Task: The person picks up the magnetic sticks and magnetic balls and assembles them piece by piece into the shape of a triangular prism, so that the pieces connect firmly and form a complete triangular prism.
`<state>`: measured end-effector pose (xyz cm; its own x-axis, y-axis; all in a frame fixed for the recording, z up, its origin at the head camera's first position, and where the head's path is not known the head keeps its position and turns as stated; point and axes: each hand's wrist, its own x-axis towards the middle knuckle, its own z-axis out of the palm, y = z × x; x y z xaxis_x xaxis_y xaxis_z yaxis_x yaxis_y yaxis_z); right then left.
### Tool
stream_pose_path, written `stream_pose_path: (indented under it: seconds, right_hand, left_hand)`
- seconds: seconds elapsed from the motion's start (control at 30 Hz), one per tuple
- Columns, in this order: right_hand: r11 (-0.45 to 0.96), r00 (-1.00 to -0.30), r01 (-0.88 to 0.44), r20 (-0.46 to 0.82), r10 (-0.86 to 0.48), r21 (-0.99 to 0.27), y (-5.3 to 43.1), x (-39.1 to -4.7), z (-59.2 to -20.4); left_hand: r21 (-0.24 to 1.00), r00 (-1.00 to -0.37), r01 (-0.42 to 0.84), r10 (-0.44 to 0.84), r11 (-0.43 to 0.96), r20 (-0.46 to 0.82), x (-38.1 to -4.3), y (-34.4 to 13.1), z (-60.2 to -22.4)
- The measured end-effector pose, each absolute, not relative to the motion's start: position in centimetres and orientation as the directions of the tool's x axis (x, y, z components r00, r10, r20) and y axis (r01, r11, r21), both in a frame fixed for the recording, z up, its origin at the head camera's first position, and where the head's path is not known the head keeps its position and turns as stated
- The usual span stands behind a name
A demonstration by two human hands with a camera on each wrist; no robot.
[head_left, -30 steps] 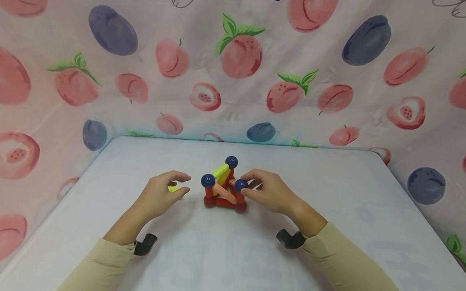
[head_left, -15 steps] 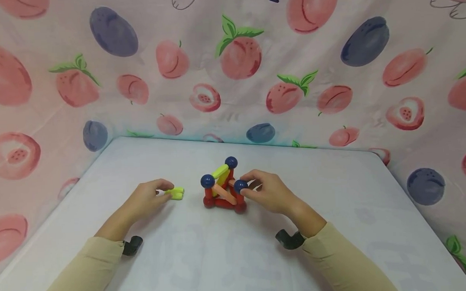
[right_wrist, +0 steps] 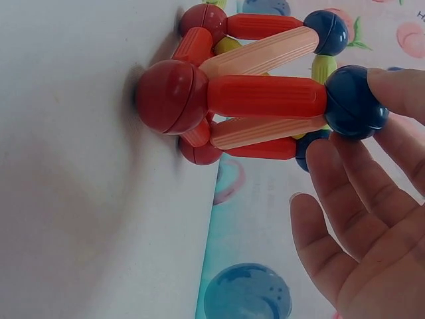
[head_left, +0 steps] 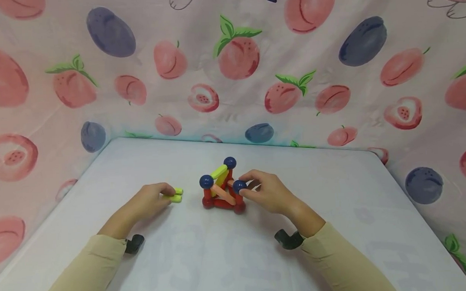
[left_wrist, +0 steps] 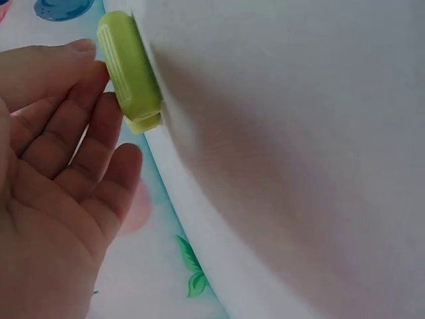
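A frame of magnetic building rods and balls (head_left: 222,203) stands on the table, with red balls below and blue balls on top. Red rods rise upright, and peach and yellow-green rods run between them. My right hand (head_left: 268,191) holds the nearest right blue ball (right_wrist: 356,103) with thumb and fingertips, its other fingers spread below in the right wrist view. To the left of the frame, my left hand (head_left: 151,201) has thumb and index finger about one yellow-green magnetic rod (left_wrist: 129,66) lying on the table. A second yellow-green rod (head_left: 178,191) lies just beyond it, partly hidden.
The white tabletop (head_left: 238,258) spreads out around the frame. A fruit-patterned cloth (head_left: 198,56) hangs behind the table and down both sides. A dark wrist mount (head_left: 289,239) sits under the right wrist, another (head_left: 135,244) under the left.
My left hand has drawn back leftward from near the frame and come down on the yellow-green rods, which now lie slightly apart. My right hand stays on the blue ball.
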<state>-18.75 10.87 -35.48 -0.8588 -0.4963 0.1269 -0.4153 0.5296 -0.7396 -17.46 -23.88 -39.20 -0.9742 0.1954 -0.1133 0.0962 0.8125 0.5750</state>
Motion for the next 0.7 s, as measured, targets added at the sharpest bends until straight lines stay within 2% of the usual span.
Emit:
stream_pose_path:
  seconds: [0.47, 0.7]
  right_hand:
    - [0.549, -0.864, -0.403, 0.106, -0.493, -0.733, 10.71, -18.74, -35.29]
    - [0.560, -0.872, -0.386, 0.091, -0.481, -0.733, 10.67, -18.63, -35.07]
  left_hand:
    - [0.590, -0.959, 0.053, 0.205, 0.806, -0.195, -17.32, -23.83, -38.98]
    - [0.577, -0.947, 0.074, 0.238, 0.814, -0.215, -17.14, -23.75, -39.41]
